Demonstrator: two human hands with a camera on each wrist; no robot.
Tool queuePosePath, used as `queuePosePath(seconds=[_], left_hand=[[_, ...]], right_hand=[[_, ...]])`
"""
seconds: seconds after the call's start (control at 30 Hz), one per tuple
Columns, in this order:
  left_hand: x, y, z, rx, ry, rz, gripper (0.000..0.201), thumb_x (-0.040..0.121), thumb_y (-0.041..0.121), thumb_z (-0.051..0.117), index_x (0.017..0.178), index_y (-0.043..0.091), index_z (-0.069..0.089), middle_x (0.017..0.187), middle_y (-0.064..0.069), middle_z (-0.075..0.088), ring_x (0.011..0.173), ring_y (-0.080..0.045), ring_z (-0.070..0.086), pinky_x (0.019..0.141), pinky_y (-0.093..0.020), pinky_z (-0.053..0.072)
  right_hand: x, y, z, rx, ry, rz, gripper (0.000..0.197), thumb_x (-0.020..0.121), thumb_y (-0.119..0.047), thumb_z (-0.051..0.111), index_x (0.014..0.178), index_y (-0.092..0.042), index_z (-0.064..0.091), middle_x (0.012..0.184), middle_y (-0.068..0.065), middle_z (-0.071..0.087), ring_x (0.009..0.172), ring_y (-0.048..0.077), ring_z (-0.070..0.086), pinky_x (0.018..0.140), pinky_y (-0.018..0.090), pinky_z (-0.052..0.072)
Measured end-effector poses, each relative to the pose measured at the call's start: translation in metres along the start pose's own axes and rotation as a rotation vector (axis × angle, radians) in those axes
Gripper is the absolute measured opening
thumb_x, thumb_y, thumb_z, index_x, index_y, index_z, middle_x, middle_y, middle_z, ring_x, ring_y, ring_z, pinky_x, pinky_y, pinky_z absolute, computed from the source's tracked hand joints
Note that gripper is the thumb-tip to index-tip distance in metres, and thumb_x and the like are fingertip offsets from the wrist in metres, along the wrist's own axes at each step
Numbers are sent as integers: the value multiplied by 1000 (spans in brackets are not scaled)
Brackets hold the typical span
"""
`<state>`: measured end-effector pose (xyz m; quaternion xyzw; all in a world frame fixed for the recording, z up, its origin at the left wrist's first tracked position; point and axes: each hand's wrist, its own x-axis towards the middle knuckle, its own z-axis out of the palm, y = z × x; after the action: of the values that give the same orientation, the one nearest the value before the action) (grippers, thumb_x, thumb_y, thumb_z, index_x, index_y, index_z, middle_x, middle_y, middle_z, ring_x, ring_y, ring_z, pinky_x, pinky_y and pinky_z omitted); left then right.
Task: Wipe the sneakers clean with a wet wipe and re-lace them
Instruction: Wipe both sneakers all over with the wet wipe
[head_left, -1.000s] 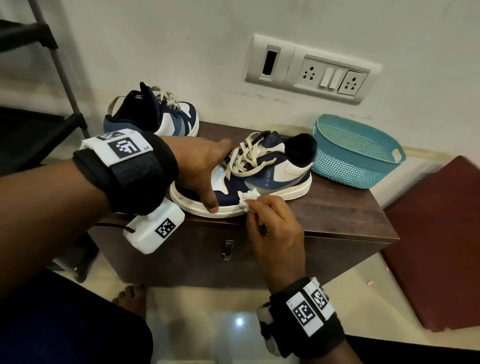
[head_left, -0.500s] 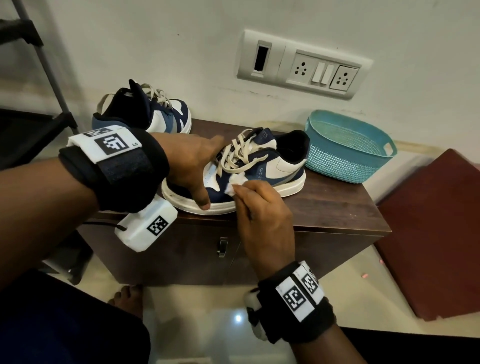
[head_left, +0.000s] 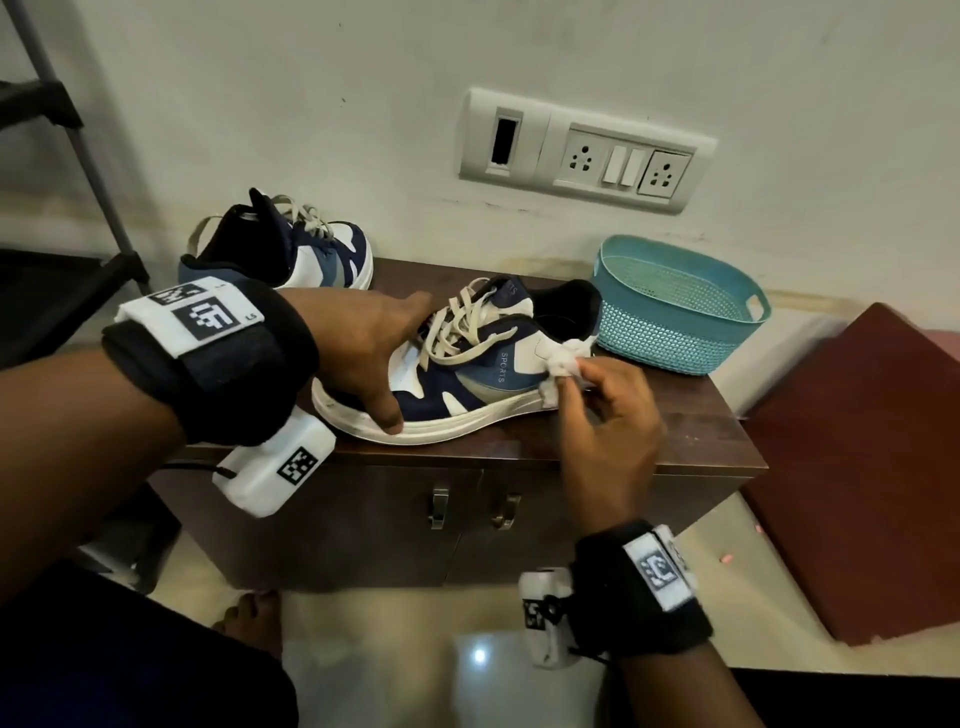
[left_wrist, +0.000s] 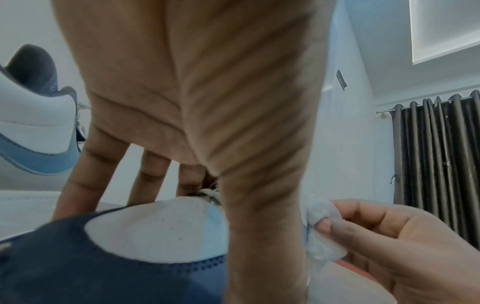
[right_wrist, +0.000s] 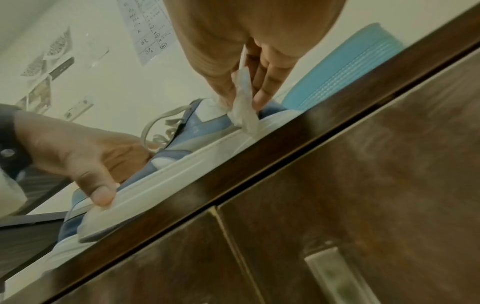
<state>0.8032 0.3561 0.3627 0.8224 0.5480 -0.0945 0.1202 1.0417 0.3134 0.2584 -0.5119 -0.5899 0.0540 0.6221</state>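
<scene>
Dark wooden cabinet (head_left: 691, 441) against white wall (head_left: 363, 104) bears sneaker (head_left: 467, 384), teal basket (head_left: 670, 332).

Each forearm wears a wide black fabric wrist strap (head_left: 213, 364) closed with a flat band. On top of the left strap sits a white tag (head_left: 202, 314) printed with black square code patterns and small letters. A white box-shaped camera unit (head_left: 275, 467) hangs below that wrist, bearing a black-and-white square code and a thin black cable. The right wrist strap (head_left: 644, 592) carries a similar white tag (head_left: 660, 569), with a white unit (head_left: 543, 616) beneath it. Dark navy clothing (head_left: 130, 660) covers the lap, and a bare foot (head_left: 254, 621) shows on the floor.
</scene>
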Motion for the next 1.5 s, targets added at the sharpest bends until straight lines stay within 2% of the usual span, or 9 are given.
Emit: queuePosePath(seconds=[0.2, 0.33, 0.47, 0.63, 0.77, 0.97, 1.1, 1.3, 1.5], left_hand=[[1, -1, 1, 14, 10, -1, 101, 59, 50, 93, 134, 23, 29, 119, 3, 61, 92, -16, 52, 78, -28, 41], [2, -1, 3, 33, 18, -1, 101, 60, 53, 92, 133, 22, 29, 121, -1, 63, 92, -19, 55, 77, -29, 43], [1, -2, 3, 37, 27, 9, 101, 59, 54, 91, 132, 23, 30, 119, 0, 63, 92, -20, 57, 76, -30, 45], [1, 0, 5, 52, 42, -4, 101, 59, 57, 90, 132, 20, 31, 119, -3, 64, 96, -22, 58, 78, -32, 46], [1, 2, 3, 26, 39, 0, 102, 60, 54, 91, 135, 19, 30, 119, -3, 63, 93, -21, 56, 75, -29, 42], [0, 6, 3, 56, 36, -16, 100, 62, 55, 90, 133, 17, 30, 116, -5, 63, 91, -21, 56, 73, -30, 42], [0, 6, 2, 36, 27, -16, 98, 61, 53, 91, 130, 18, 31, 111, -3, 63, 90, -21, 58, 72, -30, 43], [-1, 8, 2, 45, 31, -31, 96, 62, 54, 91, 127, 18, 30, 101, -1, 59, 87, -22, 56, 69, -30, 42], [0, 7, 1, 45, 29, -21, 95, 62, 52, 91, 126, 18, 30, 99, 2, 55, 89, -21, 55, 70, -30, 41]], right_hand=[[-8, -19, 19, -111, -153, -290, 16, 89, 2, 72, 103, -2, 76, 102, 8, 69, 94, 12, 63, 87, 17, 49], [11, -11, 15, -88, 63, -98, 15, 90, -1, 71, 104, -3, 75, 102, 6, 67, 90, 8, 62, 80, 22, 54], [1, -27, 28, -94, -171, -348, 15, 90, 2, 71, 104, -1, 76, 101, 10, 68, 92, 16, 65, 83, 22, 54], [17, -11, 21, -32, 73, -57, 13, 89, -1, 72, 101, -4, 77, 99, 5, 69, 89, 15, 66, 81, 22, 54], [3, -21, 23, -57, -148, -235, 15, 88, 1, 73, 100, -5, 77, 99, 5, 70, 90, 11, 66, 83, 19, 52], [24, 2, 13, -10, 97, 107, 20, 89, -9, 72, 96, -27, 72, 92, -3, 68, 82, 10, 66, 77, 44, 58], [-1, -13, 17, -50, -167, -156, 13, 88, 1, 74, 97, -8, 76, 96, 1, 69, 87, 7, 65, 77, 24, 55], [17, 12, 11, -14, 33, 193, 13, 89, -11, 74, 99, -19, 77, 92, 0, 73, 78, 10, 68, 75, 40, 59], [-2, -3, 11, -63, -170, -53, 14, 87, -4, 75, 98, -13, 78, 96, 0, 72, 84, 6, 68, 77, 17, 54]])
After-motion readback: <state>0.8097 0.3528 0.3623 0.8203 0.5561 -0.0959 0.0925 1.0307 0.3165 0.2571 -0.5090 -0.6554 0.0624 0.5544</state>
